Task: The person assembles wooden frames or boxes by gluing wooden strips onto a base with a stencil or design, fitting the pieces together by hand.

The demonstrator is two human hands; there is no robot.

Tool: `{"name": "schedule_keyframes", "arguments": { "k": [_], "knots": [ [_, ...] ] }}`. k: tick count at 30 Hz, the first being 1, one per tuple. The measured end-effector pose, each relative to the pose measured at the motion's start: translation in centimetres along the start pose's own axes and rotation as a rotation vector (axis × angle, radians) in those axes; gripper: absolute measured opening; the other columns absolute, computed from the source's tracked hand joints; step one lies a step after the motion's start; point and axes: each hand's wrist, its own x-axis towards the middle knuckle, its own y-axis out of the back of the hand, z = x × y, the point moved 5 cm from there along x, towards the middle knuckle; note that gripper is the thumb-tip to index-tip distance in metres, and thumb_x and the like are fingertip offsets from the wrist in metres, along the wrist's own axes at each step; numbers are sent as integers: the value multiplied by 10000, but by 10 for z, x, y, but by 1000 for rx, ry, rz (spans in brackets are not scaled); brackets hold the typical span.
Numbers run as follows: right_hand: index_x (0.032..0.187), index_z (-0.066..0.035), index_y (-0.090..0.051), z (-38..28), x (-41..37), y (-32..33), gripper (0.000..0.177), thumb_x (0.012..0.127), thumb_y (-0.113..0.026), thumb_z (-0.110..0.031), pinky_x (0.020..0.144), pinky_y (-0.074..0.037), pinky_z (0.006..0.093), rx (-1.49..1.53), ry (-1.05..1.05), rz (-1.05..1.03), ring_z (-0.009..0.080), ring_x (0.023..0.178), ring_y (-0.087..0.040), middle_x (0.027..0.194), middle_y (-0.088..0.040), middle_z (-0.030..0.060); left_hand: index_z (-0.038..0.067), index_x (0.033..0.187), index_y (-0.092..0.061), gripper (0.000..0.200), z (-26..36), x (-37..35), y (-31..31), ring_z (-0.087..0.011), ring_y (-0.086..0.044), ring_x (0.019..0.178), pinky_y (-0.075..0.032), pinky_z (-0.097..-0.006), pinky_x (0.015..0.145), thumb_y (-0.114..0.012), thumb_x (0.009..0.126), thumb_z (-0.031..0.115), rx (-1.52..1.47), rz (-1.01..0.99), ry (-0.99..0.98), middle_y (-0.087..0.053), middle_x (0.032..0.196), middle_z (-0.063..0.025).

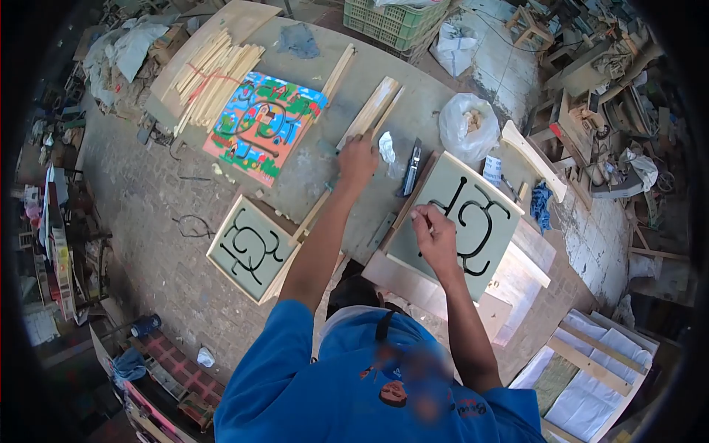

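Observation:
My left hand (358,162) reaches forward over the workbench, its fingers curled at the near end of a narrow wooden strip (390,109). A wider wooden board (368,111) lies alongside that strip. My right hand (436,236) is over a grey-green panel (425,240) with black curved grooves and a light wooden edge. Its thumb and fingers are pinched together; anything small between them is hidden. A utility knife (412,168) and a crumpled white scrap (387,148) lie between the two hands.
A colourful printed panel (266,125) lies near a pile of thin wooden strips (218,77). Another grooved panel (251,247) is at the bench's left edge. A plastic bag of wood pieces (470,125), a curved wooden piece (533,159) and a green crate (391,26) are farther off.

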Motion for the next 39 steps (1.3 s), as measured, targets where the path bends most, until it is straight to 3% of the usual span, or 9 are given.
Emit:
{"name": "schedule_keyframes", "arguments": {
  "k": [2,6,14,18,22,27,29,35,39],
  "knots": [
    [925,25,-640,4,-2,2,141,937,-597,-110,575,-427,258,17,-78,-12,91,614,-503,663,-568,44,66,1182,-628,414,8,27,-19,-302,-630,914,-544,-405,759,-642,773,123,173,-1,-109,-675,910,-125],
    [943,24,-643,28,-18,21,147,933,-601,-117,591,-439,250,36,-231,27,90,632,-533,686,-604,49,84,1160,-627,382,9,54,-52,-286,-631,920,-544,-396,759,-644,779,109,274,-55,-146,-672,922,-116],
    [963,25,-651,63,-39,56,168,945,-594,-132,609,-448,238,193,-371,248,81,652,-540,717,-627,35,82,1179,-605,374,3,68,-78,-301,-635,926,-556,-401,734,-621,805,70,372,-137,-46,-648,922,-109],
    [974,28,-650,60,-37,58,175,949,-585,-133,623,-455,240,199,-372,270,83,663,-546,730,-631,34,71,1256,-559,469,19,70,-56,-311,-650,880,-563,-405,709,-639,793,71,306,-103,-25,-647,938,-133],
    [1042,21,-643,36,-22,62,208,976,-556,-156,661,-461,240,375,-346,275,93,714,-565,801,-646,43,51,1353,-456,636,93,47,36,-289,-671,762,-543,-423,672,-677,757,57,-113,-101,-33,-661,816,-135],
    [1234,8,-562,-9,18,92,303,1007,-504,-184,788,-466,266,711,-205,347,119,880,-592,995,-640,55,51,1394,-440,684,215,-15,137,-175,-618,667,-518,-325,651,-688,756,33,-534,-268,-99,-658,793,-73],
    [1223,4,-557,-20,22,102,292,990,-534,-171,824,-477,290,1117,-80,216,130,902,-597,1047,-637,59,48,1403,-431,697,250,-38,154,-169,-620,673,-516,-319,648,-693,757,31,-552,-311,-164,-659,801,-72],
    [1076,-23,-585,-33,-40,144,168,959,-570,-142,815,-508,287,1405,8,157,135,891,-608,989,-639,71,39,1381,-473,673,324,-102,175,-113,-615,674,-493,-261,628,-755,772,82,-697,-430,-360,-661,808,-55],
    [1051,-14,-562,-37,-86,169,156,958,-567,-139,760,-531,272,1452,22,183,137,863,-620,951,-631,77,21,1329,-517,536,351,-137,172,-174,-636,626,-520,-301,619,-713,833,83,-794,-520,-300,-659,761,-109]
  ]
}}
